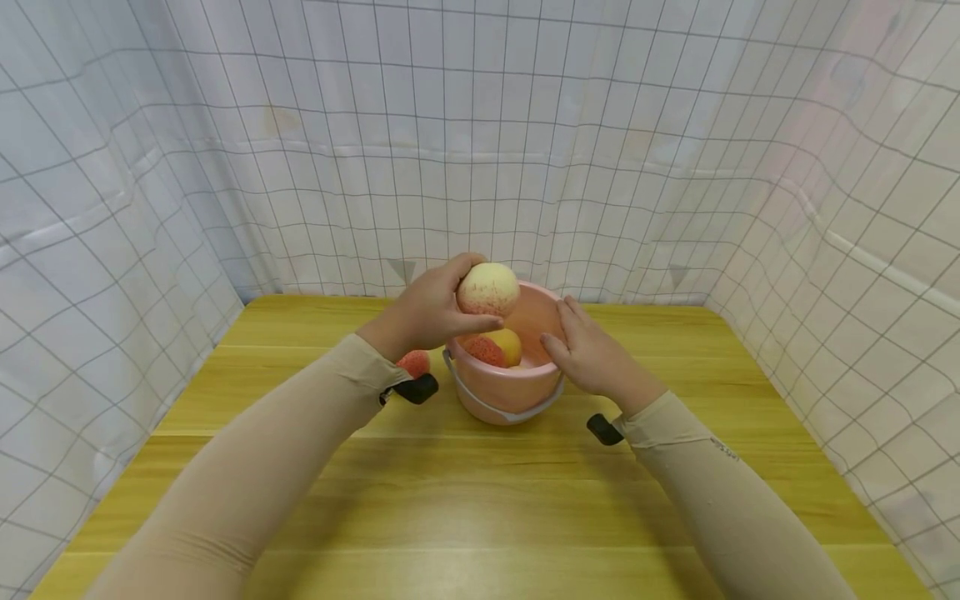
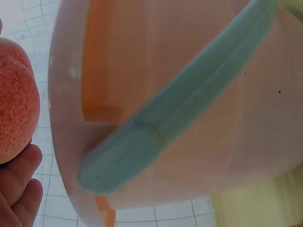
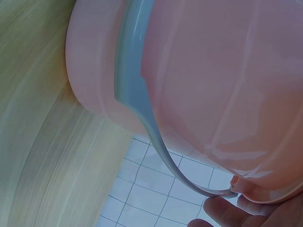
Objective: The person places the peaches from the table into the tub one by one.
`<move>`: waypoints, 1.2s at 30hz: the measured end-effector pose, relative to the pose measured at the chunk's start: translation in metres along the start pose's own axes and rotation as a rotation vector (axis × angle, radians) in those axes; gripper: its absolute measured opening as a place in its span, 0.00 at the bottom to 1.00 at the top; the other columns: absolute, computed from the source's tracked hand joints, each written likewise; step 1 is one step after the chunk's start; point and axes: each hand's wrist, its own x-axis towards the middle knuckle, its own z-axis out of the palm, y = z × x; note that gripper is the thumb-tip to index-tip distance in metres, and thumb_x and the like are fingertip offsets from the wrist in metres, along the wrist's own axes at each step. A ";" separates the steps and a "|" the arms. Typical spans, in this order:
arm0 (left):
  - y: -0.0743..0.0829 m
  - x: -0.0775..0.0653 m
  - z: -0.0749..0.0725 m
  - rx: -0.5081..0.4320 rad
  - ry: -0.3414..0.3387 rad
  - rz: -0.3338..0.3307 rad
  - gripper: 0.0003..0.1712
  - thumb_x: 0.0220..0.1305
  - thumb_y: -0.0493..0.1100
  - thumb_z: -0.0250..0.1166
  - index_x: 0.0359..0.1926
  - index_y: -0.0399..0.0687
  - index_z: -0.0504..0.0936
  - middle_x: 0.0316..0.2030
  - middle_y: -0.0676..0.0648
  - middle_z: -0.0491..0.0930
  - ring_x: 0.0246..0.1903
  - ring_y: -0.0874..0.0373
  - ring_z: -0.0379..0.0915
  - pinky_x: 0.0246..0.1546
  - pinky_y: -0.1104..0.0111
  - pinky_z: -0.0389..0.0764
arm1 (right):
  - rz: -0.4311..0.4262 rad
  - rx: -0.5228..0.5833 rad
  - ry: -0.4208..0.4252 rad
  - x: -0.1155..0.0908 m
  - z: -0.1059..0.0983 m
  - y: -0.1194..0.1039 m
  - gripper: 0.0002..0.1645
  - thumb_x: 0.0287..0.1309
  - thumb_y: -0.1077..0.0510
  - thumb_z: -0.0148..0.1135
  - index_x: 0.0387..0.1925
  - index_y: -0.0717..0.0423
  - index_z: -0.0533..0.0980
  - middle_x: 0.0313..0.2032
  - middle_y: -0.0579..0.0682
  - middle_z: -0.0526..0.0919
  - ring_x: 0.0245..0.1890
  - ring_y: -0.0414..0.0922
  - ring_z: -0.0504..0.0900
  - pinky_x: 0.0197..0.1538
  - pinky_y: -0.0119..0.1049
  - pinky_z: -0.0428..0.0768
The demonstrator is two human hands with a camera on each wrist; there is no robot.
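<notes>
A pink bucket with a grey-blue handle stands upright on the table. My left hand holds a peach, pale cream above and reddish below, over the left side of the bucket's opening. In the left wrist view the peach shows its red speckled side beside the rim. Inside the bucket lie a red speckled fruit and a yellow one. At the bucket's right rim, my right hand grips the edge, fingers near the handle's joint in the right wrist view.
A reddish fruit lies on the wooden table left of the bucket, partly hidden by my left wrist. Black wrist cameras stick out below both hands. White gridded curtains enclose the table at the back and sides.
</notes>
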 end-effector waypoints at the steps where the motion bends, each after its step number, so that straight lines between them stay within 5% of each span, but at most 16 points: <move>1: 0.000 0.000 0.001 -0.004 -0.002 -0.001 0.40 0.59 0.53 0.80 0.67 0.53 0.72 0.55 0.48 0.82 0.50 0.52 0.81 0.52 0.54 0.85 | 0.000 0.001 0.001 0.000 0.000 0.000 0.49 0.80 0.39 0.42 0.83 0.68 0.43 0.84 0.67 0.42 0.83 0.64 0.49 0.82 0.61 0.55; 36: 0.003 0.009 0.013 -0.026 -0.055 -0.038 0.41 0.60 0.52 0.80 0.69 0.54 0.69 0.57 0.47 0.81 0.52 0.50 0.81 0.54 0.53 0.87 | 0.004 0.024 -0.007 -0.001 -0.001 -0.001 0.48 0.81 0.39 0.42 0.83 0.66 0.43 0.83 0.68 0.41 0.82 0.67 0.50 0.80 0.65 0.57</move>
